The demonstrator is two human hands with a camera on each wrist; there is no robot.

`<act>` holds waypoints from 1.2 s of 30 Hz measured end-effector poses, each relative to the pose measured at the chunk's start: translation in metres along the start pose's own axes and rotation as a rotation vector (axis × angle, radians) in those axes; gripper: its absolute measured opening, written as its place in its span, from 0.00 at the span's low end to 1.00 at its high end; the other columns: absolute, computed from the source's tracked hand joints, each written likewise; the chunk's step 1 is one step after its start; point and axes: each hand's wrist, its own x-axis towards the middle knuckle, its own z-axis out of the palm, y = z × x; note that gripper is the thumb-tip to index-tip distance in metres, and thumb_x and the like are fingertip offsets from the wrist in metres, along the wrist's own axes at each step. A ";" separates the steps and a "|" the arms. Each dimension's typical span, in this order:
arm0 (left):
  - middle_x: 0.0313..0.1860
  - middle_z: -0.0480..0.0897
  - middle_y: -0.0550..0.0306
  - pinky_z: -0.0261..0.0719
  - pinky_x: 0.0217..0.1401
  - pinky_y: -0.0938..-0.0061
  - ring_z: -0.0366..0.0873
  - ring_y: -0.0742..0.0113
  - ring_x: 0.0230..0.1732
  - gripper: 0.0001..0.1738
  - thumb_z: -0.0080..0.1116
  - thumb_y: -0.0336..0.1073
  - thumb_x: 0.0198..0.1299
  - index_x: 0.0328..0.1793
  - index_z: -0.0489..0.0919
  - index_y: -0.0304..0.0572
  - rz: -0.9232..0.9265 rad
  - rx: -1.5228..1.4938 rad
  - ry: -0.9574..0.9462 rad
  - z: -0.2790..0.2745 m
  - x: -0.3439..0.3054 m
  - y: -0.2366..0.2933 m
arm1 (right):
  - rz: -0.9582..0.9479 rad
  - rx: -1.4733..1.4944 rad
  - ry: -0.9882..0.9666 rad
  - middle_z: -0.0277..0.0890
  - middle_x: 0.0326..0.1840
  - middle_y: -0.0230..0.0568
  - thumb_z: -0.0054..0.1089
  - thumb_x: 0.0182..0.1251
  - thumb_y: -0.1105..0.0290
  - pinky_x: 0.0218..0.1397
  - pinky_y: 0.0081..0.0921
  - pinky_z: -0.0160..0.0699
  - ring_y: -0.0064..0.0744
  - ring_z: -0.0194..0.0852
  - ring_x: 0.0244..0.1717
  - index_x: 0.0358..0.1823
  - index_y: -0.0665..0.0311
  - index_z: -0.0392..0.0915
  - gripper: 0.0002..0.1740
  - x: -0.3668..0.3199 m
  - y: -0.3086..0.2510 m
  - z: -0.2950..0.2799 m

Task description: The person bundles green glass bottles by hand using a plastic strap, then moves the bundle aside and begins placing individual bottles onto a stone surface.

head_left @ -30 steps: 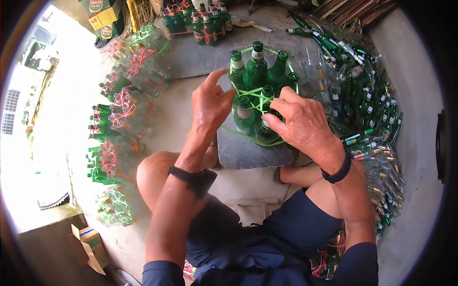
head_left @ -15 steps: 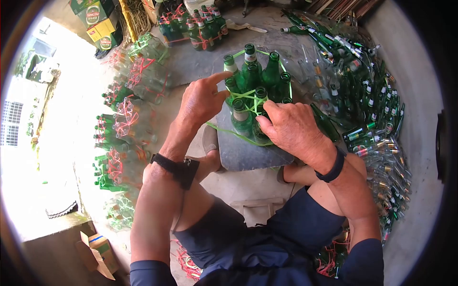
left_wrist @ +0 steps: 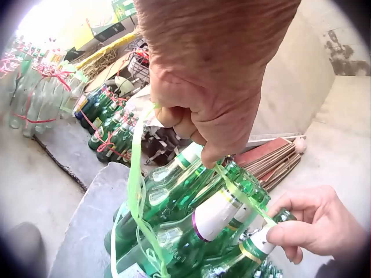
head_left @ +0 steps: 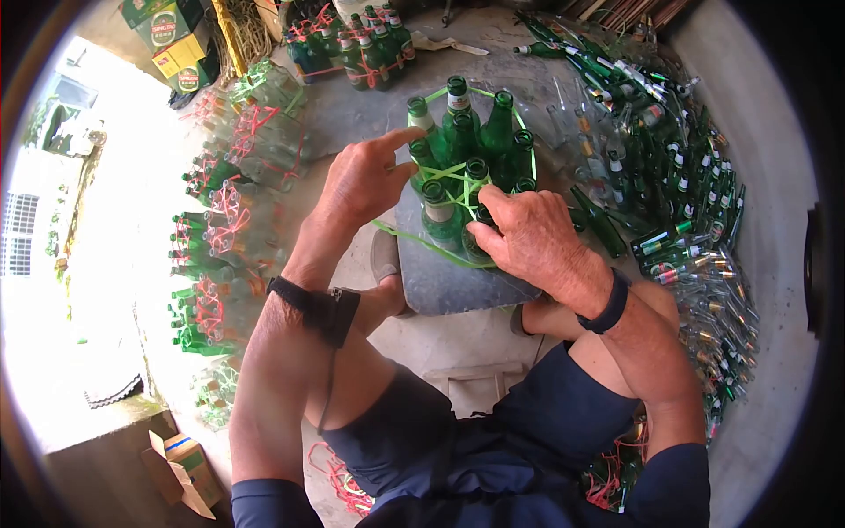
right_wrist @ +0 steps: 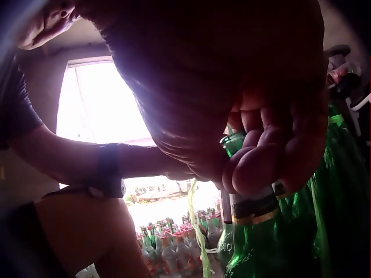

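Observation:
Several green bottles stand upright in a cluster on a dark slab, with light-green strap around them and crossed between their necks. At the cluster's left, the left hand has its index finger stretched towards a neck; in the left wrist view, strap hangs from the curled fingers of this left hand. The right hand grips the neck of a near-right bottle between thumb and fingers, with strap reaching its thumb. Its curled fingers partly hide that neck in the right wrist view.
Loose bottles lie piled along the right wall. Tied bundles of clear and green bottles line the left, and more green bundles stand behind the slab. An open cardboard box is at lower left. The person's knees flank the slab.
The head view has shifted slightly. The left forearm has swung outward to the left, and the left hand has drifted left with it. The right hand remains at the near-right bottle.

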 end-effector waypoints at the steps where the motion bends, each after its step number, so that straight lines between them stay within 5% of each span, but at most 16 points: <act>1: 0.18 0.67 0.60 0.69 0.29 0.66 0.63 0.71 0.22 0.28 0.71 0.31 0.66 0.74 0.85 0.52 0.004 -0.004 0.007 0.000 0.000 0.000 | 0.004 -0.009 -0.009 0.82 0.22 0.52 0.74 0.65 0.61 0.35 0.54 0.84 0.60 0.88 0.30 0.39 0.63 0.77 0.15 0.001 0.000 -0.001; 12: 0.19 0.69 0.53 0.71 0.30 0.61 0.65 0.65 0.22 0.25 0.72 0.34 0.67 0.70 0.86 0.48 0.029 0.044 -0.016 -0.005 -0.003 0.009 | -0.021 -0.006 -0.038 0.83 0.24 0.52 0.70 0.63 0.63 0.36 0.56 0.83 0.61 0.87 0.30 0.37 0.63 0.79 0.12 0.003 0.010 -0.017; 19: 0.19 0.70 0.50 0.71 0.29 0.61 0.68 0.62 0.20 0.23 0.73 0.34 0.65 0.67 0.86 0.39 -0.017 0.043 0.039 0.008 -0.034 0.027 | -0.019 -0.072 -0.067 0.88 0.35 0.53 0.72 0.63 0.65 0.47 0.53 0.85 0.59 0.89 0.44 0.43 0.64 0.84 0.12 0.006 0.035 -0.038; 22: 0.21 0.76 0.45 0.74 0.29 0.62 0.76 0.57 0.20 0.23 0.75 0.35 0.64 0.63 0.86 0.35 -0.004 0.023 0.093 0.025 -0.050 0.045 | -0.020 -0.131 -0.079 0.90 0.44 0.46 0.74 0.64 0.68 0.50 0.50 0.85 0.54 0.89 0.50 0.53 0.57 0.88 0.16 0.012 0.052 -0.047; 25: 0.24 0.82 0.41 0.77 0.29 0.60 0.83 0.49 0.23 0.20 0.75 0.35 0.64 0.58 0.86 0.32 0.002 -0.016 0.139 0.040 -0.060 0.066 | -0.055 -0.164 -0.019 0.89 0.44 0.44 0.74 0.64 0.69 0.50 0.50 0.85 0.53 0.89 0.50 0.53 0.55 0.88 0.15 0.020 0.063 -0.049; 27: 0.26 0.86 0.38 0.85 0.36 0.46 0.88 0.34 0.32 0.16 0.72 0.36 0.65 0.52 0.83 0.34 -0.087 0.026 0.116 0.042 -0.063 0.080 | -0.079 -0.176 0.011 0.87 0.45 0.43 0.73 0.65 0.71 0.51 0.50 0.85 0.53 0.89 0.51 0.54 0.53 0.87 0.16 0.022 0.067 -0.047; 36: 0.24 0.85 0.39 0.83 0.33 0.44 0.86 0.33 0.30 0.13 0.72 0.37 0.65 0.43 0.80 0.36 -0.009 0.114 0.141 0.042 -0.061 0.079 | -0.020 -0.134 0.037 0.83 0.47 0.44 0.70 0.67 0.72 0.54 0.50 0.83 0.54 0.86 0.53 0.55 0.53 0.87 0.16 0.012 0.061 -0.041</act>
